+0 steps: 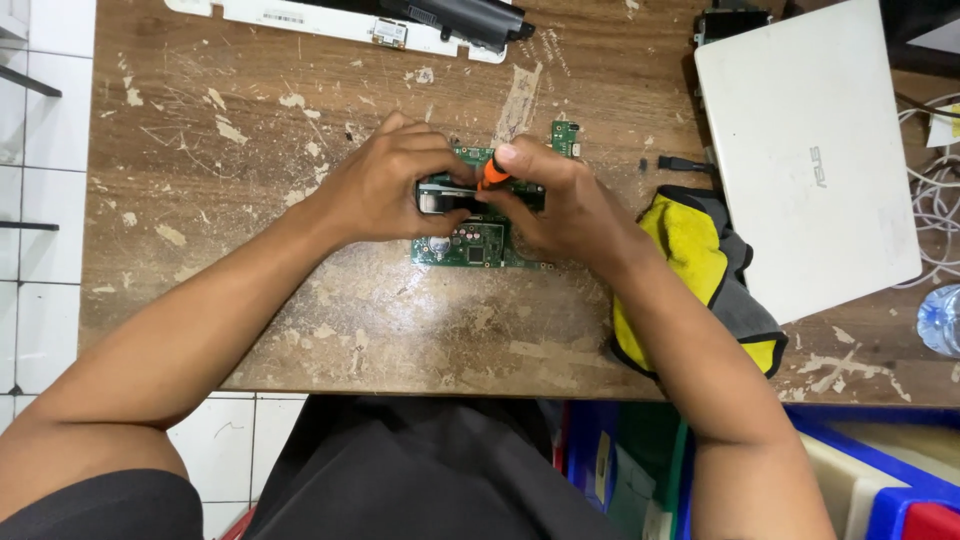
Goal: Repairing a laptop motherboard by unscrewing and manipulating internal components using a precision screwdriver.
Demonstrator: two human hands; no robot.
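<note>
Left hand (385, 185) curled over, fingertips pinching the black part (470, 197) down on the green circuit board (470, 243); right hand (555, 200) closed around an orange-handled screwdriver (492, 173), upright on that part. Probably at risk of slipping and gouging the board, given the tight grip. Board under and between both hands, mid wooden table (400, 320); yellow cloth (700, 250) and white laptop lid (810, 150) to the right.

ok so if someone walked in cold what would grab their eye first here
Most likely the two hands meeting mid-table over a green circuit board: the right hand grips an orange-handled screwdriver, while the left hand steadies a dark part on the board. Next, the bright yellow and grey cloth just right of them, partly under a closed white laptop at the upper right of the scuffed wooden table.
</note>
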